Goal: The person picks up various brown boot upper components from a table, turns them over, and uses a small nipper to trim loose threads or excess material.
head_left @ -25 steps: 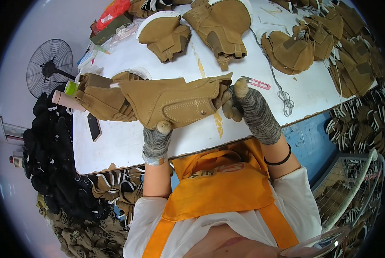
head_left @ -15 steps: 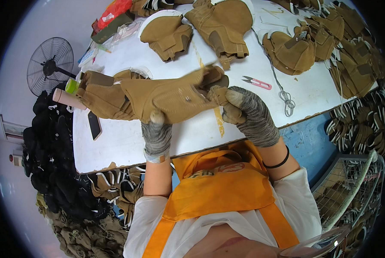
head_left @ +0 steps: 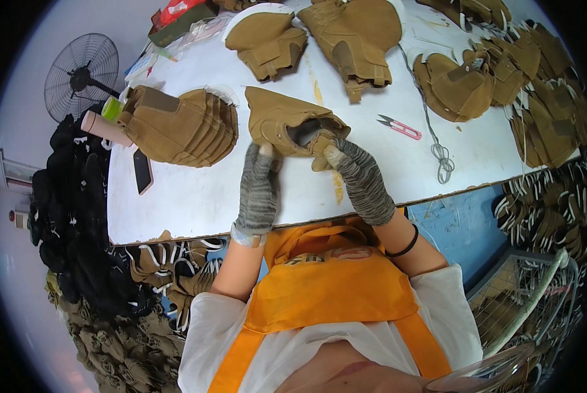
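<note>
A brown suede boot upper [head_left: 277, 118] is held between my two gloved hands just over the white table, its dark opening turned toward me. My left hand [head_left: 258, 187], in a grey striped knit glove, pinches its near left edge with the thumb on top. My right hand [head_left: 361, 180], gloved alike, grips the folded edge at the right of the opening. Left of it lies a stack of similar boot uppers [head_left: 192, 128]. Pink-handled thread snips [head_left: 401, 127] rest to the right of my right hand, beside a grey cord [head_left: 442, 164].
More uppers [head_left: 267, 44] lie at the table's far side, with piles [head_left: 457, 85] to the right. A phone [head_left: 143, 171], a pink cylinder [head_left: 103, 128] and a green roll [head_left: 112, 108] are at the left. A fan [head_left: 79, 78] stands beyond; a wire basket [head_left: 519, 295] is at lower right.
The boot upper has come away from over the left stack and turned, so its opening now faces me. Both hands have moved closer together; the stack is now uncovered.
</note>
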Available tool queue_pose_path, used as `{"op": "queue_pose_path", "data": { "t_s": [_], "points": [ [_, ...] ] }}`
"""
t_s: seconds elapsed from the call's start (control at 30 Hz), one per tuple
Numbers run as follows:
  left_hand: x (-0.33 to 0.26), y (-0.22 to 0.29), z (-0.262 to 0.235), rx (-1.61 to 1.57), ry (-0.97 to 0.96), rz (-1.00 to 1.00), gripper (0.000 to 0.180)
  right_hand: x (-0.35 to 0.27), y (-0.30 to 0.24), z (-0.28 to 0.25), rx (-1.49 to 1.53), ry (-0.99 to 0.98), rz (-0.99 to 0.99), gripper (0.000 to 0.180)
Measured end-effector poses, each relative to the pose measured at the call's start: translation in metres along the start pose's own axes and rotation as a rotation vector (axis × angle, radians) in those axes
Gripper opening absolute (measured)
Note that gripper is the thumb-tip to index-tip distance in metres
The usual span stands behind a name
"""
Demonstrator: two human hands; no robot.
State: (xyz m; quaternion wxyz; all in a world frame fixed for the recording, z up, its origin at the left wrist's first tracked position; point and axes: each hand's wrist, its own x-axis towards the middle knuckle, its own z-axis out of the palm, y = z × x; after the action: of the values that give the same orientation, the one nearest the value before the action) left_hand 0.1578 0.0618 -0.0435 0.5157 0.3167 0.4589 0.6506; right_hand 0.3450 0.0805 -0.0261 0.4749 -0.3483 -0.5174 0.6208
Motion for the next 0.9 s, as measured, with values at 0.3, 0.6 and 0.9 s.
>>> {"op": "queue_pose_path", "data": {
  "t_s": [0.3,0.6,0.9],
  "points": [
    [-0.046,0.004,0.014,0.381,-0.110,0.181,0.033,-0.002,0.011,0.016,-0.200,-0.117,-0.076,0.035],
    [-0.024,0.008,0.020,0.361,-0.119,0.054,0.027,-0.003,0.002,-0.002,-0.662,-0.212,-0.356,0.027],
    [-0.023,0.025,0.028,0.911,-0.163,0.845,0.018,0.002,-0.051,-0.002,-0.906,0.036,-0.673,0.022]
  ]
}}
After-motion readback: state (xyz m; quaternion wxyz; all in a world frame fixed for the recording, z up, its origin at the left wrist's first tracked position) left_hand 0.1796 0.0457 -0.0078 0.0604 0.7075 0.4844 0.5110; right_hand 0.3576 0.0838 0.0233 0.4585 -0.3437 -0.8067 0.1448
